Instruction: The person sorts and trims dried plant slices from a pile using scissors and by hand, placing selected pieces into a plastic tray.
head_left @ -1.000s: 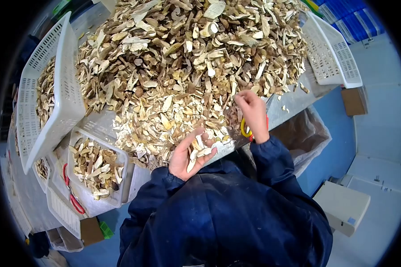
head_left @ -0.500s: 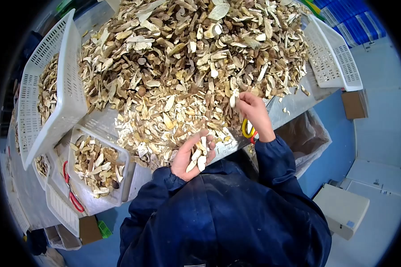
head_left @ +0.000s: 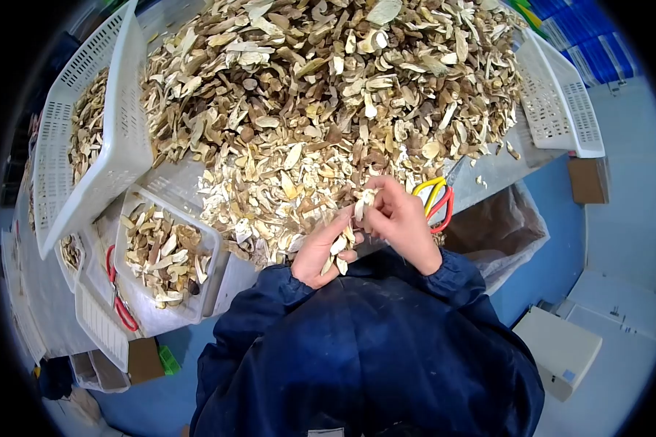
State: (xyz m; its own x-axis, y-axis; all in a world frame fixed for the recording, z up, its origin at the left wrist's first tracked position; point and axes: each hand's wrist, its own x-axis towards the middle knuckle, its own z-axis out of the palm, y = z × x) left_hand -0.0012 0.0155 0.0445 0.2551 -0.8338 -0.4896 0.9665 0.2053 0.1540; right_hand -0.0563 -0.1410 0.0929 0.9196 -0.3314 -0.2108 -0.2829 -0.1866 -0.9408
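Observation:
A large heap of dried sliced mushrooms (head_left: 306, 95) covers the metal table, with paler, smaller pieces at its near edge. My left hand (head_left: 323, 253) is cupped round several pale mushroom slices (head_left: 337, 255) in front of my body. Close beside it, at the left hand's fingertips, my right hand (head_left: 401, 222) pinches a pale mushroom slice (head_left: 364, 204). Scissors with yellow and red handles (head_left: 439, 202) lie on the table just right of my right hand.
White perforated baskets stand left (head_left: 127, 131) and right (head_left: 550, 95). A white tub (head_left: 215, 255) holds more slices, with red-handled scissors (head_left: 115, 291) beside it. A lined bin (head_left: 517, 233) stands below the table's right edge, near a cardboard box (head_left: 588, 180).
My right hand has moved left and down from the heap to my left hand with a slice in its fingers. The yellow-and-red scissors handles now show more fully.

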